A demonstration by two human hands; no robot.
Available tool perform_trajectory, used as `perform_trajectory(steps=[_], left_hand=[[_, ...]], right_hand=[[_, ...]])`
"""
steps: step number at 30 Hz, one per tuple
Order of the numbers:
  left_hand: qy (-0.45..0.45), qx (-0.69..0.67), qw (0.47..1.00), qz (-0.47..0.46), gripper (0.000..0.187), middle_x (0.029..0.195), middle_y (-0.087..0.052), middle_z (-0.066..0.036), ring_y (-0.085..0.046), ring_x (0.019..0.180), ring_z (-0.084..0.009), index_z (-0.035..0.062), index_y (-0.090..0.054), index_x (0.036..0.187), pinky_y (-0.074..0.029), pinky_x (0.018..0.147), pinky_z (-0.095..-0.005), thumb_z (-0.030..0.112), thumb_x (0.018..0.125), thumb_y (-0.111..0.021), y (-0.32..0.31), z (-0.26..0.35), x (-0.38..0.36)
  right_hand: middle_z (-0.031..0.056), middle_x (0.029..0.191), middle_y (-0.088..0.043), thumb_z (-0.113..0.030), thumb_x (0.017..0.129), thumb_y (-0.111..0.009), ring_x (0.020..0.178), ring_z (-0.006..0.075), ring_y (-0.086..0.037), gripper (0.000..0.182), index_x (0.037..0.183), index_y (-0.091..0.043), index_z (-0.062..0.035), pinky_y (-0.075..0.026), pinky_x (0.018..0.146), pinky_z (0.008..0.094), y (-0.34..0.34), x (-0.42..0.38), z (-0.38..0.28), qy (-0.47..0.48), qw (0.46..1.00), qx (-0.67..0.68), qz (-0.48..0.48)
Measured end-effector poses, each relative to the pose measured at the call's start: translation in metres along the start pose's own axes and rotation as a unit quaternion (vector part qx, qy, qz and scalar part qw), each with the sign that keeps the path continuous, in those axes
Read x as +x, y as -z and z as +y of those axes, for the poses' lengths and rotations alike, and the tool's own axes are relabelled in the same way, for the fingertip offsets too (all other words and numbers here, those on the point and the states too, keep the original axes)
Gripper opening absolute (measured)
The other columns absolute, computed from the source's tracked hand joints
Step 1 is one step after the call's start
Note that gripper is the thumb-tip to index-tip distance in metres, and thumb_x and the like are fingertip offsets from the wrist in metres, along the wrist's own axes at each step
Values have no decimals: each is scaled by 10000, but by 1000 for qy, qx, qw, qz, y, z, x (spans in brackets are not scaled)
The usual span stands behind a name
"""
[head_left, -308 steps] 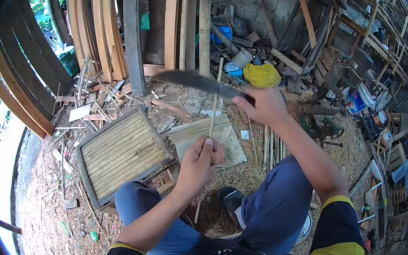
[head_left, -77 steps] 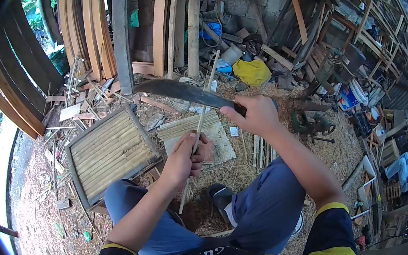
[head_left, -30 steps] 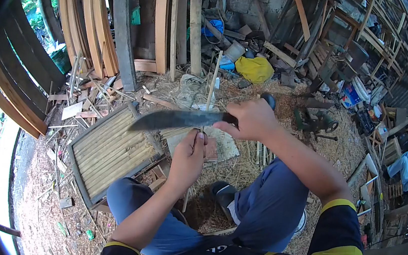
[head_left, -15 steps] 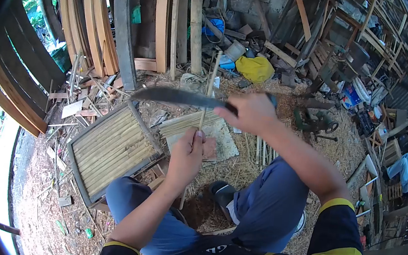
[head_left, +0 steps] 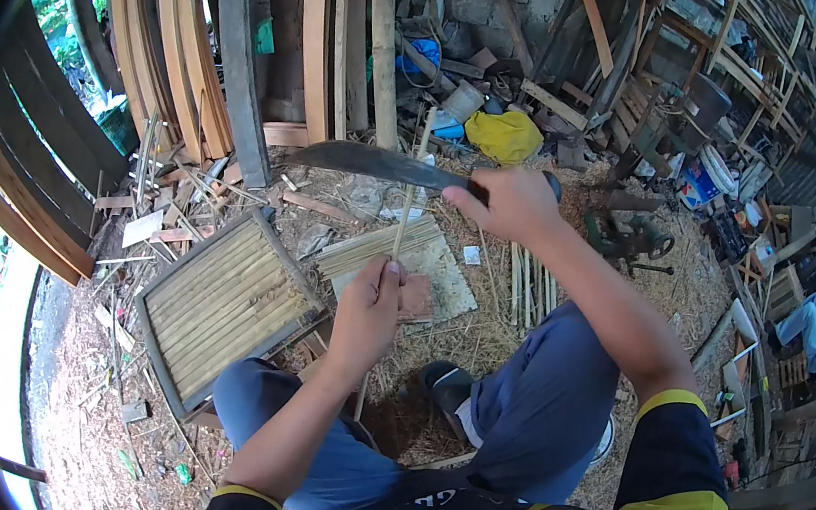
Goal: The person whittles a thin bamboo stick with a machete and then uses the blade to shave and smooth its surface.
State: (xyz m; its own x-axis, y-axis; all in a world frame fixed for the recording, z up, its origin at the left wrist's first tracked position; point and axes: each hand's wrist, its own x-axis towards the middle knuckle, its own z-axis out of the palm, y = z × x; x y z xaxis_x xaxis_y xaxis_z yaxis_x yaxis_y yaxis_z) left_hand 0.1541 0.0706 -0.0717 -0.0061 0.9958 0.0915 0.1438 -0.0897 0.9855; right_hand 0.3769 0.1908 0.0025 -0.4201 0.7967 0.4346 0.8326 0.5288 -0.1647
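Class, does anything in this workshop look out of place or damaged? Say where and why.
Yes: wood scraps lie jumbled beyond the slatted panel, pointing every which way, unlike the thin strips laid side by side on the board. The held knife and stick show no evident damage.

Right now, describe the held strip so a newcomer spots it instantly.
Find the framed slatted panel, left of centre; just right of it is the left hand. The pale strip runs up through that fist, crossed by the knife in view. Unlike the strips lying on the board, it's hand-held.
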Motion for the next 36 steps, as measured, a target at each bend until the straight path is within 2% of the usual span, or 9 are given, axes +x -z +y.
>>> perform_trajectory(steps=[3, 6, 9, 13, 18, 22, 25, 29, 36], left_hand=[[-72, 55, 996, 17, 265, 654, -387, 57, -353, 551, -34, 53, -526, 921, -311, 496, -254, 197, 1120, -429, -8, -5, 1], [-47, 70, 996, 24, 244, 704, -559, -216, -541, 606, -332, -27, -565, 979, -433, 610, -426, 180, 1076, -484, -4, -3, -1], [-48, 51, 998, 1, 279, 667, -416, 38, -373, 571, -40, 36, -533, 894, -316, 508, -259, 180, 1113, -437, -5, -5, -4], [-63, 48, 997, 24, 295, 666, -433, 29, -388, 561, -40, 38, -537, 887, -329, 506, -257, 199, 1114, -440, -3, -2, -4], [-15, 4, 1000, -17, 281, 655, -416, 45, -382, 523, -40, 63, -537, 937, -328, 471, -248, 244, 1123, -429, 2, -11, -2], [-6, -49, 999, -18, 270, 652, -387, 61, -347, 499, -35, 77, -528, 952, -288, 444, -238, 257, 1126, -427, 2, -6, -1], [18, -51, 998, -31, 272, 647, -384, 63, -332, 488, -33, 78, -527, 942, -278, 439, -239, 255, 1126, -432, 2, -7, -1], [-9, -48, 999, -25, 270, 643, -387, 64, -332, 482, -31, 80, -524, 931, -275, 432, -236, 247, 1124, -437, 0, -1, -3], [9, -48, 999, -22, 271, 639, -383, 71, -324, 480, -21, 82, -529, 932, -249, 422, -226, 249, 1124, -437, 2, -6, 0]], right_hand=[[144, 576, -621, -666, 919, -612, 562, 365, -668, 643, 688, -678, -70, -534, 554, 455, -12, -16, -18, 136, 990, -18, 44], [145, 606, -655, -737, 913, -550, 594, 365, -690, 687, 734, -707, -93, -552, 569, 460, -6, 0, -5, 47, 998, -51, -3], [150, 618, -667, -776, 909, -518, 604, 362, -699, 724, 760, -724, -98, -558, 571, 463, -5, 2, 11, -31, 998, -48, 10], [155, 624, -669, -768, 920, -510, 602, 360, -698, 732, 767, -731, -87, -553, 565, 462, -7, -20, 0, 147, 985, -82, 26], [152, 634, -665, -732, 915, -558, 627, 374, -694, 682, 768, -707, -83, -546, 593, 487, -11, 8, 24, -81, 996, 27, 36], [166, 648, -673, -705, 930, -560, 638, 393, -688, 687, 732, -701, -63, -549, 604, 477, -5, -21, -3, 140, 988, -65, 7], [161, 630, -659, -718, 915, -572, 627, 390, -685, 688, 700, -681, -74, -549, 607, 482, -9, 3, 12, -43, 999, -2, 13], [147, 637, -645, -649, 947, -587, 619, 377, -674, 598, 803, -730, -87, -527, 586, 473, -7, -16, 7, 84, 996, -12, 14], [153, 616, -635, -643, 939, -604, 583, 349, -665, 576, 726, -683, -114, -527, 579, 480, -10, 2, 22, -68, 997, 2, 47]])
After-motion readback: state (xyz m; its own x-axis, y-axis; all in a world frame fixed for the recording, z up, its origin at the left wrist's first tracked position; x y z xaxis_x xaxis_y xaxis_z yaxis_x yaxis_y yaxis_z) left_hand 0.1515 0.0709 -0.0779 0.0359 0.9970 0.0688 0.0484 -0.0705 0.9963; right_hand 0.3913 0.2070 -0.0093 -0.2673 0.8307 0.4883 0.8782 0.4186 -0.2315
